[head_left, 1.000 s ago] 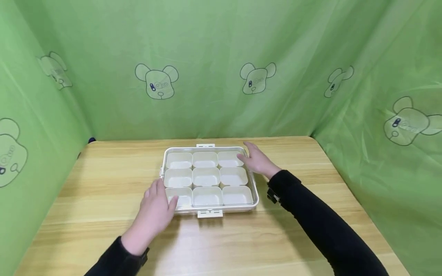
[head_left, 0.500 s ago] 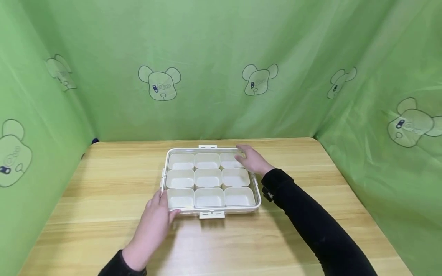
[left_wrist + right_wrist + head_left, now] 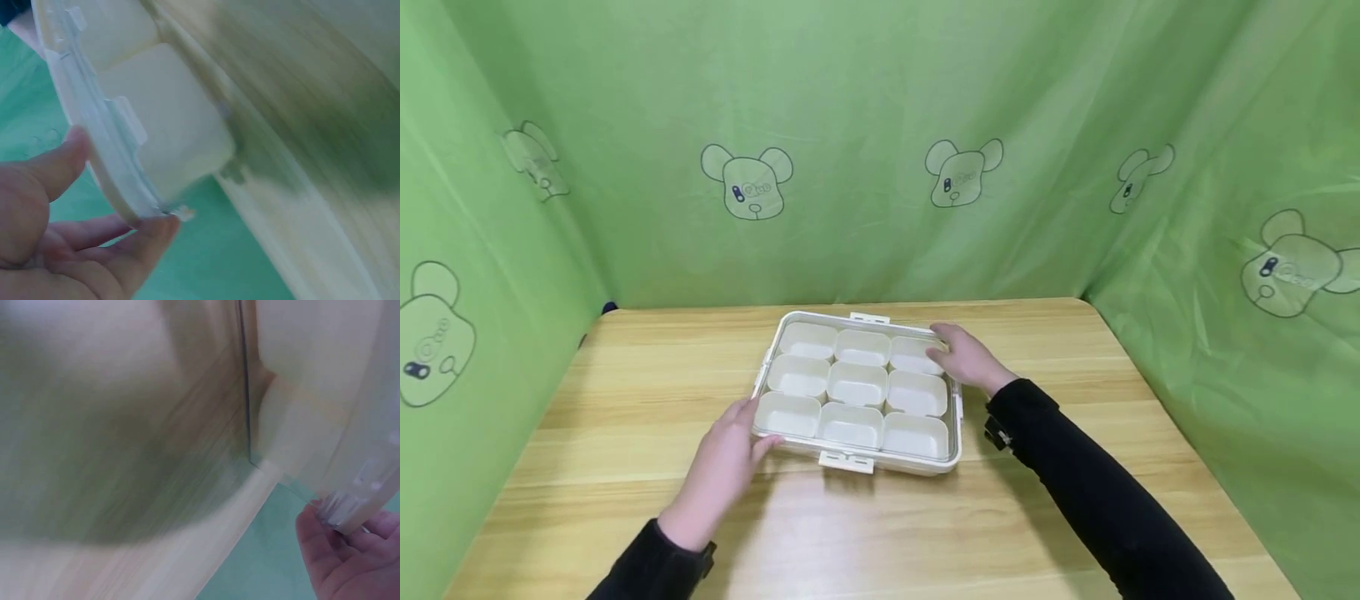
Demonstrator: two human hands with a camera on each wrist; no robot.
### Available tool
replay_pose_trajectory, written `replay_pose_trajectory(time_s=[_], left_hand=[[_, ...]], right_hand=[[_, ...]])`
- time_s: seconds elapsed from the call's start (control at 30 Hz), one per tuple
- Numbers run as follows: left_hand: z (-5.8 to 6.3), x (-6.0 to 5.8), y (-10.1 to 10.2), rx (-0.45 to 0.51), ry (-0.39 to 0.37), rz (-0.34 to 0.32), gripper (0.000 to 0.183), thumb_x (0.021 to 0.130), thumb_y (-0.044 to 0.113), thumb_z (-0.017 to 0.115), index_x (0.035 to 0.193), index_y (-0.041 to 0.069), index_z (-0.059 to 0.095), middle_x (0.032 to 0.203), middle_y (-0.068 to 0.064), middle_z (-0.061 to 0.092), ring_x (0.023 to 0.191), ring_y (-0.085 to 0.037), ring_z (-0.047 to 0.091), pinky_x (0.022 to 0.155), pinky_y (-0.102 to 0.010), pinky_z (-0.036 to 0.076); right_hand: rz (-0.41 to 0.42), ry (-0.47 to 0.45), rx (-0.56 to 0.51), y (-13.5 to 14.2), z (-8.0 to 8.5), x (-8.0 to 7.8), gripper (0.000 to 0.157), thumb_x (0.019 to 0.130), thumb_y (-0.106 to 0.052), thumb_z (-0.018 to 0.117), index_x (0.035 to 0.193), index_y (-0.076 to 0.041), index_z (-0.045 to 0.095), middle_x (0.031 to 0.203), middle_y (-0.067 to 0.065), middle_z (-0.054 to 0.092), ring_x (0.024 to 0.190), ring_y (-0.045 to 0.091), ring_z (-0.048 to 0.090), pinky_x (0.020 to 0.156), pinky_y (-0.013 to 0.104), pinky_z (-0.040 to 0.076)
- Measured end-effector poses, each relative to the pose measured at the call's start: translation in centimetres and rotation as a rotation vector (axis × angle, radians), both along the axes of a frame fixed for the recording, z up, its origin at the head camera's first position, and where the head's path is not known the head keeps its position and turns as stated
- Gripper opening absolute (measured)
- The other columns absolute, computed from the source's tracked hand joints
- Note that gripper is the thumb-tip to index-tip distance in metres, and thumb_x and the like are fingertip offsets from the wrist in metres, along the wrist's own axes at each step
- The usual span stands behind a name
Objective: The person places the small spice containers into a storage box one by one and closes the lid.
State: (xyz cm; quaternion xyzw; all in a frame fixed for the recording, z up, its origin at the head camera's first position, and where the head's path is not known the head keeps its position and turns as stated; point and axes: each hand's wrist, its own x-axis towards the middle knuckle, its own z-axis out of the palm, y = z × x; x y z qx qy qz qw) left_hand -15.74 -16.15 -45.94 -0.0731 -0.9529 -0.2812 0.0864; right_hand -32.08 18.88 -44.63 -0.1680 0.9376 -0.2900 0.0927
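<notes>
A clear storage box [image 3: 917,463] with a white-rimmed lid lies slightly turned on the table in the head view. Under its see-through top are several off-white cups [image 3: 857,384] in rows, with nothing visible inside them. My left hand [image 3: 718,461] grips the near left corner; in the left wrist view the thumb is on one side of the rim and the fingers on the other. At the far right corner, my right hand [image 3: 966,360] holds the edge between thumb and fingers, as the right wrist view shows. White latches [image 3: 847,462] stick out from the box's sides.
The wooden table [image 3: 625,400] carries the box near its far middle. Green cloth [image 3: 857,242] printed with bear heads hangs behind the table and along both sides. A small dark blue object [image 3: 609,307] shows at the back left corner.
The box has turned clockwise, its left side swinging away and its near right corner coming closer. My hands have gone from touching its edges to gripping opposite corners.
</notes>
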Motion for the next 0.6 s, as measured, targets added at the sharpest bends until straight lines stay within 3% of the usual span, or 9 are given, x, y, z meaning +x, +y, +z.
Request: replay_pose_trajectory(time_s=[0.23,0.43,0.6], left_hand=[[-0.4,-1.9,-0.9,0.124,0.002,0.05,0.06,0.079,0.024,0.07,0.127,-0.002,0.046,0.122,-0.023,0.055,0.107,-0.036,0.054,0.09,-0.048,0.045],[-0.1,-3.7,-0.3,0.234,-0.081,0.093,0.063,0.082,0.021,0.067,0.132,-0.005,0.038,0.117,-0.026,0.056,0.095,-0.029,0.062,0.082,-0.038,0.05],[0.0,-5.1,0.0,0.295,-0.135,0.15,0.069,0.084,0.021,0.065,0.135,-0.008,0.03,0.12,-0.028,0.053,0.1,-0.032,0.059,0.085,-0.039,0.049]], right_hand=[[-0.044,0.035,0.029,1.0,0.3,1.9,0.057,0.093,-0.027,0.051,0.136,0.005,0.031,0.136,0.029,0.038,0.122,0.042,0.037,0.103,0.054,0.029],[-0.106,0.073,0.083,1.5,0.1,3.8,0.06,0.093,-0.032,0.053,0.133,0.008,0.034,0.131,0.032,0.042,0.12,0.044,0.039,0.101,0.056,0.031],[-0.13,0.117,0.115,1.4,0.3,5.6,0.06,0.092,-0.033,0.054,0.129,0.011,0.038,0.125,0.035,0.046,0.114,0.046,0.044,0.098,0.057,0.035]])
